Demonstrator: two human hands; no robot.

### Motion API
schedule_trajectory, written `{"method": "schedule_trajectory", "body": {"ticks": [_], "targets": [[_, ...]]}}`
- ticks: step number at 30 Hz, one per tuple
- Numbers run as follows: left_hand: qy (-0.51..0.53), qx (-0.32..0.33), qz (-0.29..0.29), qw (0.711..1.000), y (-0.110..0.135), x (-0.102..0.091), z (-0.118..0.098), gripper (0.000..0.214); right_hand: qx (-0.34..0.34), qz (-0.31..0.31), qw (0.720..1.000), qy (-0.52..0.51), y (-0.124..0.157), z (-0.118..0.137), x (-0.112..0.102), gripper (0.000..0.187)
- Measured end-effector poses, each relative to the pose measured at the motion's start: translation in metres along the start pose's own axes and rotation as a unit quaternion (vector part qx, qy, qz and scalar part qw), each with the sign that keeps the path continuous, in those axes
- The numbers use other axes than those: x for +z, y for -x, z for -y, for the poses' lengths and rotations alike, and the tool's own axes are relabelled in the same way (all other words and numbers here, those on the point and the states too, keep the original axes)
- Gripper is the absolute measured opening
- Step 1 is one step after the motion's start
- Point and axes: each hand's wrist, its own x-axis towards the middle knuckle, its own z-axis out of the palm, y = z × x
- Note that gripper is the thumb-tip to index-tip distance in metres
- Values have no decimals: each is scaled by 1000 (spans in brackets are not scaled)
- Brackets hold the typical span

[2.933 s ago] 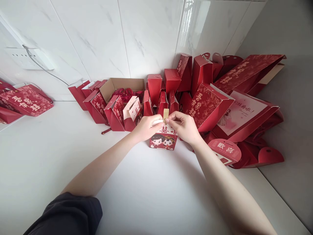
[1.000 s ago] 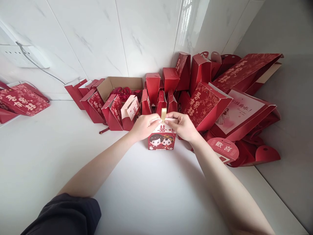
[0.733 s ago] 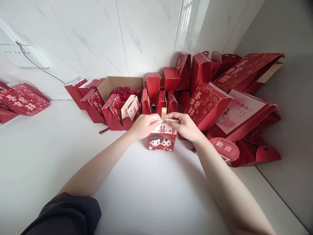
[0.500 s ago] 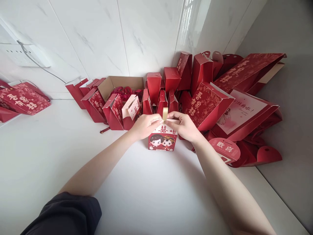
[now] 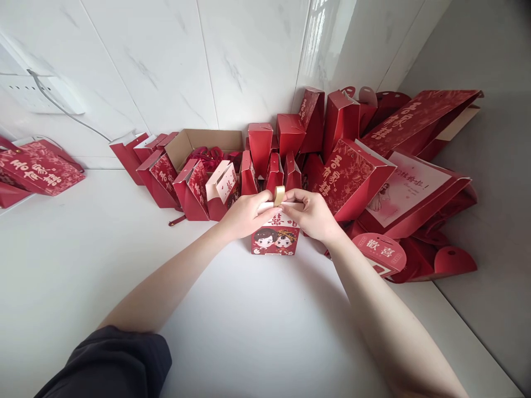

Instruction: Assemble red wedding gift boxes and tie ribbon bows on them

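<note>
Basically, both hands closed at the top of one small box, fingertips nearly meeting. Left hand (image 5: 249, 215) pinches the white top edge, thumb in front, fingers behind. Right hand (image 5: 314, 217) pinches the same edge from its side; can't tell whether it also grips the gold ribbon (image 5: 279, 195) looped up between the two. Small box (image 5: 274, 240) stands upright on the white counter (image 5: 207, 331), couple print facing the wearer, nearer the back edge than the front.

Step in hand looks like working the ribbon at that edge. To do it well: hold the rim level with the left, ease the ribbon lightly with the right, leave it flat and untwisted, base on the counter, no pressing down that could crease the card. Whether the ribbon goes through a hole is hidden by fingers.

Just behind: row of red boxes (image 5: 274, 174). Along the back edge, to the left, cardboard tray (image 5: 207, 138) with dark red ribbons (image 5: 206, 157). Back right corner: leaning red gift bags (image 5: 352, 178). Back left: more floral bags (image 5: 50, 174), well apart.
</note>
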Motion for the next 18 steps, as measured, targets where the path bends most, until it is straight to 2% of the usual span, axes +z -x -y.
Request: {"method": "schedule_trajectory", "body": {"ticks": [10, 15, 18], "targets": [[-4, 16, -8, 1000, -1, -1, 0, 20, 7, 6, 1000, -1, -1, -1, 1, 16], [-20, -3, 14, 1000, 0, -5, 0, 20, 13, -6, 999, -46, -2, -2, -1, 15], [-13, 4, 28, 1000, 1, -9, 1, 20, 19, -10, 999, -39, -3, -3, -2, 17]]}}
